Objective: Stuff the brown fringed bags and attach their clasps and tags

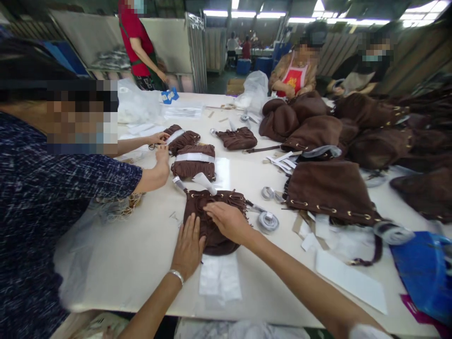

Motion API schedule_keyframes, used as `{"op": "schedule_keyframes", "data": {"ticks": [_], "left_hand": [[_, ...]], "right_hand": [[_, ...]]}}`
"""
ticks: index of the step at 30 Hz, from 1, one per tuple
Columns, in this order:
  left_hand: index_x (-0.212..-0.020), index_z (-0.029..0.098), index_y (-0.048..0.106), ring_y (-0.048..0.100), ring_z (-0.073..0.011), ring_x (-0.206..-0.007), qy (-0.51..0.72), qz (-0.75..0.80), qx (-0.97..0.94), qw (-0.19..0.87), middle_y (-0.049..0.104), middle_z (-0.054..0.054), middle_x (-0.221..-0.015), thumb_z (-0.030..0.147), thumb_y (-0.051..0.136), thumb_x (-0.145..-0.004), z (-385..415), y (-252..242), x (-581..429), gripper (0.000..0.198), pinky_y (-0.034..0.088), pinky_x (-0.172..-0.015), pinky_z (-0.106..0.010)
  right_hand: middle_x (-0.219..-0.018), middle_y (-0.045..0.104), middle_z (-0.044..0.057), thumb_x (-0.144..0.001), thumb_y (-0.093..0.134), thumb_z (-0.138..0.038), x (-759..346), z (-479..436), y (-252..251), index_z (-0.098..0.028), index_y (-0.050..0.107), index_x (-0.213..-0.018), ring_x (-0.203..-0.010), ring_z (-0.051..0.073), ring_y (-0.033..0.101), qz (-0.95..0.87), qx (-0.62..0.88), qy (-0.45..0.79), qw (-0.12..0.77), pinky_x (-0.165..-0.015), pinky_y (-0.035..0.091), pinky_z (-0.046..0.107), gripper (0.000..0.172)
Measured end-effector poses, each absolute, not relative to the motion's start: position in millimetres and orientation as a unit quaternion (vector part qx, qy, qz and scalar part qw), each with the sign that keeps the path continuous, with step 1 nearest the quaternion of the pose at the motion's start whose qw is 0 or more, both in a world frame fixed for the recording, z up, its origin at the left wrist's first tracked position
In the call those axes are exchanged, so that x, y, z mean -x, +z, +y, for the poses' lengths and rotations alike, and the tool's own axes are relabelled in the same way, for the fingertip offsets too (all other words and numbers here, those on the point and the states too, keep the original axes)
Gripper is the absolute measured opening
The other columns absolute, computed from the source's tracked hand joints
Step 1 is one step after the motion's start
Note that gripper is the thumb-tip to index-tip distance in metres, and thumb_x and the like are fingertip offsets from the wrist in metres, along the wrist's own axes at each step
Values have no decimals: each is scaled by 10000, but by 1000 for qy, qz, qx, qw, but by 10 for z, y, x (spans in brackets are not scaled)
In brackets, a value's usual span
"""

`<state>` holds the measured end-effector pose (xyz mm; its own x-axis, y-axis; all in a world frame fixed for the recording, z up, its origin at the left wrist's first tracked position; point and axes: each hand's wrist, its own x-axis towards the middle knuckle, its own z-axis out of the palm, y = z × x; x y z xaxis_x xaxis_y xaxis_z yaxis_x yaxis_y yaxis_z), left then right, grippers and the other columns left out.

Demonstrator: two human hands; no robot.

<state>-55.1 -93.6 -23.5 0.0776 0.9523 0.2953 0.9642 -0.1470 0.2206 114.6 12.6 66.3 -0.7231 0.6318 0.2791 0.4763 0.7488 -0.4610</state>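
A dark brown fringed bag lies flat on the white table, its eyelets along the far edge. My left hand rests on the bag's left side, fingers stretched out. On the upper middle of the bag lies my right hand, its fingers extended and nothing gripped in them. White paper or plastic sticks out beneath the bag's near edge. To the right of the bag is a wrapped strap coil. Beyond it sits a folded brown bag with a white band around it.
At the left, a person's hands touch another banded brown bag. Many brown bags are piled on the right. A white board and a blue container are at the near right. More people stand behind the table.
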Motion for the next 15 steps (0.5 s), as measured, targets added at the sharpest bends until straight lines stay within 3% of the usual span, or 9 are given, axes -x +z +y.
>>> {"op": "schedule_keyframes", "data": {"ticks": [3,6,10,15], "left_hand": [[-1507,103,146,182,-295,-1453,-168,-650,741,18,221,-175,-1563,274,402,-961,-936,-194,565,626,249,-1155,-572],[-1508,93,129,175,-302,-1454,-168,-639,750,36,224,-185,-1560,231,388,-958,-950,-47,541,624,243,-1154,-582],[-1511,159,156,217,-228,-1449,-166,-535,828,12,301,-117,-1548,68,276,-927,-959,221,416,603,267,-1171,-505],[-1474,143,275,466,-280,-1306,-167,-516,840,-9,484,-148,-1427,337,499,-934,-819,295,205,616,431,-1060,-487]], "right_hand": [[-1052,651,82,-975,423,-318,-1845,-353,550,-213,550,-1146,-987,207,610,-819,473,192,261,-857,484,347,238],[-956,647,61,-882,567,-460,-2083,-677,253,-204,501,-1129,-856,220,629,-746,580,227,235,-722,500,335,362],[-1032,643,72,-834,609,-443,-1837,-758,-3,-197,452,-1160,-894,235,633,-694,624,244,265,-755,491,344,437],[-894,659,3,-831,585,-333,-1709,-669,-49,-222,486,-1073,-780,189,634,-623,631,333,322,-698,482,294,284]]}}
